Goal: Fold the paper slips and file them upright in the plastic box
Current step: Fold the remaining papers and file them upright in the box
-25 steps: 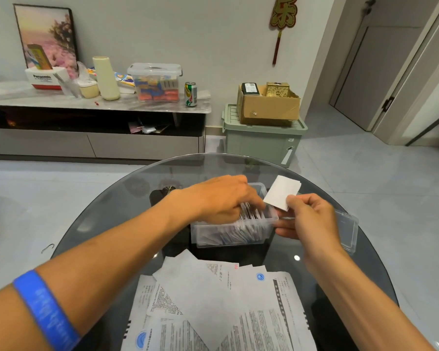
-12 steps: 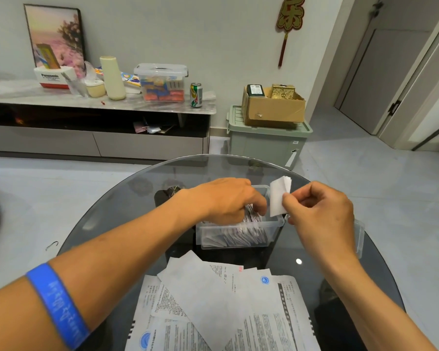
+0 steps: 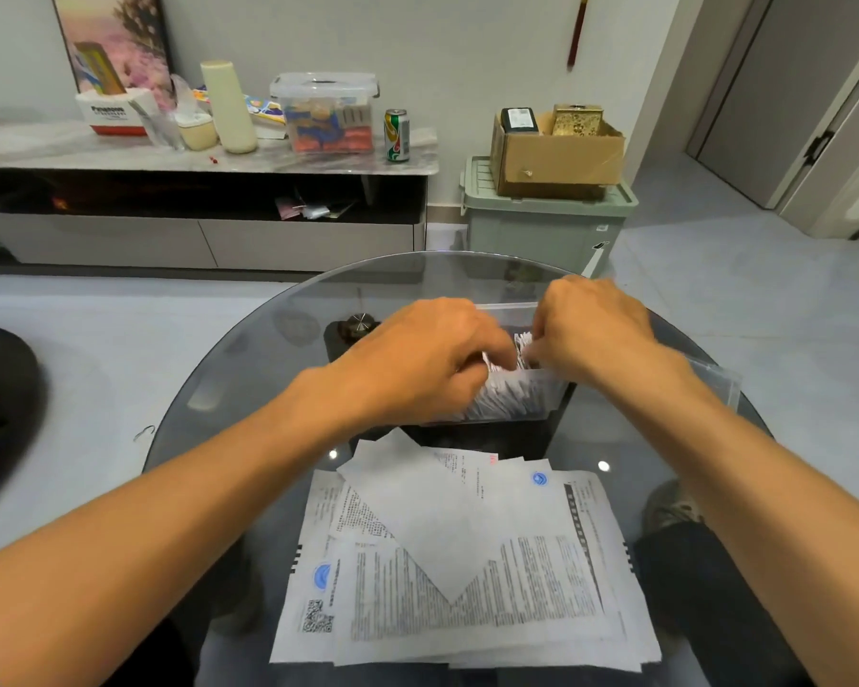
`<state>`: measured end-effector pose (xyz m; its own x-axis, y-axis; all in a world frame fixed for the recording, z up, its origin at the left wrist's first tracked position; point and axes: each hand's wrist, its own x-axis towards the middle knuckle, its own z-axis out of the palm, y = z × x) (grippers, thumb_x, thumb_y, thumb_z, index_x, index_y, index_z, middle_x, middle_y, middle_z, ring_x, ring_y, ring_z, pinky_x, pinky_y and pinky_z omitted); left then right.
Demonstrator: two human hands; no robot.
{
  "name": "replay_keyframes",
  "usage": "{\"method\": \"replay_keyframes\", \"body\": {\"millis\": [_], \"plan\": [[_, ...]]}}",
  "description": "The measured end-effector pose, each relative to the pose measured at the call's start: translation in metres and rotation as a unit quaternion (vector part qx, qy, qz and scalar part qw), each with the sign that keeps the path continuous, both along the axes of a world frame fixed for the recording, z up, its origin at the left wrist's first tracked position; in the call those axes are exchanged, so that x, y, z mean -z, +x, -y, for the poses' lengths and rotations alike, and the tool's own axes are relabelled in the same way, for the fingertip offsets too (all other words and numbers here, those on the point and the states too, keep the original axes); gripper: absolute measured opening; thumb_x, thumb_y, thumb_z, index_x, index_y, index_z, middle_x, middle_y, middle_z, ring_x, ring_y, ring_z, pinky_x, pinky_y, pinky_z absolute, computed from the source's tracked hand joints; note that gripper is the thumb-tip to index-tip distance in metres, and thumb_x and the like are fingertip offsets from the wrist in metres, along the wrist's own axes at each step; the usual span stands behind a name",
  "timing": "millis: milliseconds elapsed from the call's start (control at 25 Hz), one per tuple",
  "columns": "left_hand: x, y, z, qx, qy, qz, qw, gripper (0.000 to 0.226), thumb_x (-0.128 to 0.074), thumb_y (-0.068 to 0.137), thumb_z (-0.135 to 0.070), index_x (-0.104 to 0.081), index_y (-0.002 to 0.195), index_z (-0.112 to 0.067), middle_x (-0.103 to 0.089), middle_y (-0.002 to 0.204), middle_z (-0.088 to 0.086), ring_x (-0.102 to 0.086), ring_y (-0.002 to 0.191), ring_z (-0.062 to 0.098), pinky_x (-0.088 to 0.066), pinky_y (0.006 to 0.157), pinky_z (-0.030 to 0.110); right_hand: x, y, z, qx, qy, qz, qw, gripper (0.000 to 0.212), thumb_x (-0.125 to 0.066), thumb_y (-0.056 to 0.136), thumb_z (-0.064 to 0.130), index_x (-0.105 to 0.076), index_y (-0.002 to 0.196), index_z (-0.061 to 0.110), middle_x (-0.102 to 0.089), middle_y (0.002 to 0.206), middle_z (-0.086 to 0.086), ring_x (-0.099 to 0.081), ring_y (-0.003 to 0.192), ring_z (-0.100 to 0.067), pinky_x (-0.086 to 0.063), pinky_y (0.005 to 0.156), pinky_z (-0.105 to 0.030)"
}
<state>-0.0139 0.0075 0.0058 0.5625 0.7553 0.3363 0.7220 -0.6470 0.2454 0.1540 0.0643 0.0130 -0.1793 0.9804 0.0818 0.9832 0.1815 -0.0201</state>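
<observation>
Glass table [image 3: 249, 349], right hand [image 3: 593, 329] now lowered, pinching folded slip [image 3: 522, 345] into plastic box [image 3: 517, 404], left hand [image 3: 417, 361] parting filed slips

One word reads clearly — "Panasonic", in dark letters on the white cardboard box with a red base [image 3: 112, 114] on the grey marble sideboard [image 3: 120, 153]; the printed white paper sheets [image 3: 467, 577] on the round glass desk [image 3: 249, 369] carry a QR code and blue round logos — their fine print is too blurred to read
</observation>
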Motion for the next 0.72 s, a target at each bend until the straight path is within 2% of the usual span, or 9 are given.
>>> {"method": "replay_keyframes", "body": {"millis": [80,120,160,240,320,440,560,640,720], "plan": [[0.009,-0.015,0.038,0.038,-0.016,-0.019,0.999,0.03,-0.056,0.086,-0.021,-0.073,0.11,-0.024,-0.073,0.101,-0.01,-0.064,0.094,0.01,-0.055,0.081,0.035,0.005,0.007,0.011,-0.004,0.074,-0.064,0.995,0.019,-0.061,0.09,0.028,-0.075,0.092,0.016,-0.054,0.091,-0.004,-0.049,0.083,-0.028,-0.038,0.065,-0.033],[0.013,-0.022,0.054,0.05,-0.068,-0.069,0.994,0.034,-0.061,0.087,-0.03,-0.067,0.121,-0.028,-0.07,0.113,-0.013,-0.06,0.105,0.007,-0.052,0.09,0.035,0.008,0.009,0.022,-0.012,0.122,-0.112,0.986,0.023,-0.058,0.092,0.029,-0.074,0.084,0.015,-0.051,0.085,-0.002,-0.047,0.077,-0.026,-0.035,0.062,-0.032],[0.017,-0.028,0.064,0.049,-0.139,-0.133,0.98,0.048,-0.065,0.087,-0.041,-0.057,0.134,-0.032,-0.061,0.13,-0.014,-0.052,0.119,0.005,-0.047,0.101,0.035,0.01,0.011,0.035,-0.027,0.159,-0.165,0.973,0.026,-0.058,0.093,0.03,-0.072,0.078,0.015,-0.049,0.079,0.001,-0.046,0.071,-0.024,-0.035,0.061,-0.032],[0.026,-0.035,0.071,0.04,-0.245,-0.22,0.943,0.077,-0.07,0.082,-0.051,-0.036,0.149,-0.036,-0.038,0.153,-0.015,-0.032,0.139,0.006,-0.032,0.115,0.032,0.015,0.014,0.06,-0.071,0.172,-0.246,0.951,0.027,-0.062,0.092,0.031,-0.071,0.071,0.015,-0.051,0.069,0.005,-0.049,0.064,-0.019,-0.039,0.057,-0.032],[0.031,-0.034,0.071,0.038,-0.25,-0.201,0.946,0.075,-0.069,0.084,-0.043,-0.033,0.149,-0.036,-0.036,0.153,-0.017,-0.032,0.139,0.007,-0.033,0.114,0.03,0.023,0.016,0.077,-0.12,0.134,-0.279,0.943,0.026,-0.066,0.09,0.03,-0.07,0.068,0.015,-0.057,0.065,0.006,-0.052,0.061,-0.014,-0.044,0.056,-0.033],[0.036,-0.034,0.07,0.018,-0.195,-0.153,0.969,0.048,-0.053,0.084,-0.022,-0.052,0.13,-0.036,-0.06,0.13,-0.016,-0.056,0.115,0.008,-0.05,0.094,0.035,0.037,0.024,0.085,-0.155,0.057,-0.315,0.935,0.029,-0.065,0.09,0.033,-0.07,0.067,0.015,-0.063,0.061,0.004,-0.057,0.06,-0.013,-0.05,0.057,-0.038],[0.036,-0.033,0.068,-0.041,-0.194,-0.051,0.979,0.016,-0.047,0.095,-0.022,-0.062,0.101,-0.027,-0.069,0.09,-0.009,-0.061,0.079,0.01,-0.052,0.073,0.038,0.037,0.033,0.089,-0.133,-0.022,-0.398,0.907,0.031,-0.065,0.091,0.033,-0.07,0.065,0.017,-0.062,0.057,-0.001,-0.052,0.053,-0.009,-0.044,0.052,-0.025],[0.029,-0.026,0.07,-0.052,-0.222,0.079,0.971,0.023,-0.048,0.099,-0.029,-0.06,0.083,-0.019,-0.059,0.069,-0.007,-0.053,0.063,0.012,-0.047,0.063,0.039,0.033,0.036,0.093,-0.127,-0.065,-0.455,0.879,0.033,-0.064,0.092,0.034,-0.07,0.065,0.017,-0.062,0.059,-0.007,-0.049,0.052,-0.009,-0.039,0.051,-0.021],[0.02,-0.02,0.073,-0.071,-0.251,0.191,0.946,0.036,-0.047,0.097,-0.035,-0.055,0.074,-0.009,-0.048,0.066,0.008,-0.045,0.063,0.026,-0.042,0.064,0.044,0.028,0.034,0.099,-0.122,-0.094,-0.509,0.847,0.033,-0.062,0.09,0.04,-0.07,0.067,0.017,-0.063,0.062,-0.008,-0.051,0.052,-0.008,-0.041,0.05,-0.019]]}}
